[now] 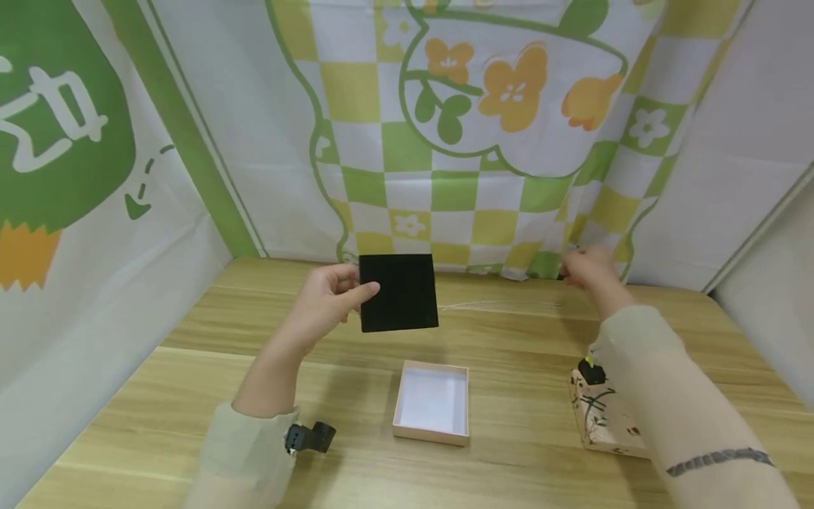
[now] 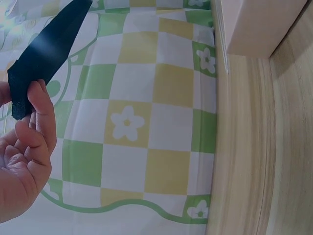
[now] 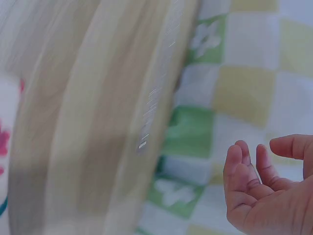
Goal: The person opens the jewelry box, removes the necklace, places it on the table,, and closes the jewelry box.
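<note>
Pale sleeves lie nearest the camera; the left sleeve point(image 1: 244, 449), with a black device point(image 1: 308, 437) at its cuff, sits left of the open box point(image 1: 431, 435). From it the left forearm slants forward and inward, ending in the left hand point(image 1: 326, 300), beyond the box and to its left. That hand pinches a black square point(image 1: 400, 293) by its left edge, thumb laid across the front and fingers bent behind. The square is held up, just beyond the box, its broad side turned to the head view.

Past the box, stretching rightward, a thin pale strand point(image 1: 502, 303) lies on the wooden table point(image 1: 528, 396). Farther right and beyond the box, the right hand point(image 1: 591, 268) is stretched out, blurred in the head view; the right wrist view shows its fingers loosely bent, thumb apart, gripping nothing. Its forearm reaches forward and inward over part of a flowered box point(image 1: 607, 433), which rests to the open box's right.
</note>
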The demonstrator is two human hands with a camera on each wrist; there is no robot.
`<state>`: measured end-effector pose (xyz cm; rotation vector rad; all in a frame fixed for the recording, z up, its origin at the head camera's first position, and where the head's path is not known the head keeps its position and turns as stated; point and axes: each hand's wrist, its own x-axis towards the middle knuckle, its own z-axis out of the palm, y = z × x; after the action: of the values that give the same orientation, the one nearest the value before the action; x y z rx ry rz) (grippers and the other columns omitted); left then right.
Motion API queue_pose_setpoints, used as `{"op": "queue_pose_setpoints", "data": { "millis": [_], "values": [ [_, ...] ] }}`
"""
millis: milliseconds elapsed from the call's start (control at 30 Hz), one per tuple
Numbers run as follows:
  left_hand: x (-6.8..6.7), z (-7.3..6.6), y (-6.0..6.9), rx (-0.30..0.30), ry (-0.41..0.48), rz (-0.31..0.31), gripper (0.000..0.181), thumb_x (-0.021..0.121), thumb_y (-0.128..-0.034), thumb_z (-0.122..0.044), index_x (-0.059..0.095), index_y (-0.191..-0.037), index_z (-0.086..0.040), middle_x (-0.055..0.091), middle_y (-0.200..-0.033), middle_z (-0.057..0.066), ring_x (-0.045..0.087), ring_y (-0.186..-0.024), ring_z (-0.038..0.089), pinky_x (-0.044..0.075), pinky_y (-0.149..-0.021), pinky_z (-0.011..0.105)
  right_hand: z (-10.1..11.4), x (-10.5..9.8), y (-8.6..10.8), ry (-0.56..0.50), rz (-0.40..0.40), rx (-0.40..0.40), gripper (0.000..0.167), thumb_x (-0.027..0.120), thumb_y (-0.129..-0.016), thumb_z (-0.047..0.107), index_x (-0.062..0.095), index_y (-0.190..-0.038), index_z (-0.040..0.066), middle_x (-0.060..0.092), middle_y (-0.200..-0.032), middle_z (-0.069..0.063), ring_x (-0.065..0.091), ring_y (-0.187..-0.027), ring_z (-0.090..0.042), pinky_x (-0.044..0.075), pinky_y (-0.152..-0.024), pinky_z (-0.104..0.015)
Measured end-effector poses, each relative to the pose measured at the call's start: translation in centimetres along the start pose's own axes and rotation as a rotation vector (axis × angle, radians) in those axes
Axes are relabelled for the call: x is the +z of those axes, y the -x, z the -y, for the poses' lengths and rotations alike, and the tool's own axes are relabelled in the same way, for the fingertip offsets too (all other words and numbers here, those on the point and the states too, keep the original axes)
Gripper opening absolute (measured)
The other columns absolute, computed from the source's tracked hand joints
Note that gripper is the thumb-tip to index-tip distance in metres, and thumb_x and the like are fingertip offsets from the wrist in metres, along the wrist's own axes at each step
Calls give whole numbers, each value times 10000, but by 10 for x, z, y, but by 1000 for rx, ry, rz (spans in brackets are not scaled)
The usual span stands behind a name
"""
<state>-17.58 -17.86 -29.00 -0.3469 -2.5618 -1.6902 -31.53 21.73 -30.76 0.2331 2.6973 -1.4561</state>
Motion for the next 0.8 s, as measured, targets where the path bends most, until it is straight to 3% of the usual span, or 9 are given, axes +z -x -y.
{"op": "queue_pose_setpoints", "data": {
  "millis": [133,233,300,400,533,633,800],
  "values": [
    [0,1,1,-8,-12,13,262,637,-975,-237,525,-841,-41,514,-624,-21,589,-700,188,418,-579,283,18,9,19,13,49,-74,497,416,-1006,193,467,-1385,-124,616,-1236,-252,598,-689,-29,502,-662,-154],
    [0,1,1,2,-11,27,253,633,-977,-226,532,-845,-34,504,-610,-27,588,-691,176,407,-568,269,27,15,39,5,107,-127,520,413,-1031,236,434,-1428,-99,451,-1464,-286,612,-968,-171,507,-842,-254],
    [1,1,0,9,-10,35,259,631,-978,-223,521,-834,-37,495,-604,-28,586,-686,172,402,-565,268,30,20,52,-1,142,-163,512,418,-1039,254,446,-1432,-73,432,-1491,-271,567,-1117,-275,496,-935,-349],
    [1,0,0,9,-17,40,266,631,-977,-222,505,-823,-46,483,-603,-27,583,-682,172,397,-562,268,29,30,70,7,215,-237,460,444,-1040,232,492,-1414,-33,458,-1484,-250,525,-1215,-332,473,-995,-431],
    [2,-1,0,-4,-19,51,266,633,-975,-221,492,-821,-56,480,-611,-30,575,-677,163,390,-560,268,18,43,91,126,358,-383,406,530,-992,166,557,-1347,-30,504,-1419,-259,569,-1133,-343,508,-905,-430],
    [3,-1,1,-4,-16,63,267,632,-974,-216,487,-818,-56,473,-606,-29,558,-659,154,380,-557,266,8,53,105,246,503,-479,502,599,-961,190,495,-1389,-49,459,-1439,-276,547,-1164,-417,507,-916,-490],
    [4,-1,2,10,-23,74,284,637,-971,-213,473,-797,-58,449,-593,-14,535,-634,150,376,-553,265,-1,72,122,317,752,-411,858,671,-938,362,205,-1531,-47,299,-1545,-269,373,-1358,-511,386,-1071,-594]
  ]
}}
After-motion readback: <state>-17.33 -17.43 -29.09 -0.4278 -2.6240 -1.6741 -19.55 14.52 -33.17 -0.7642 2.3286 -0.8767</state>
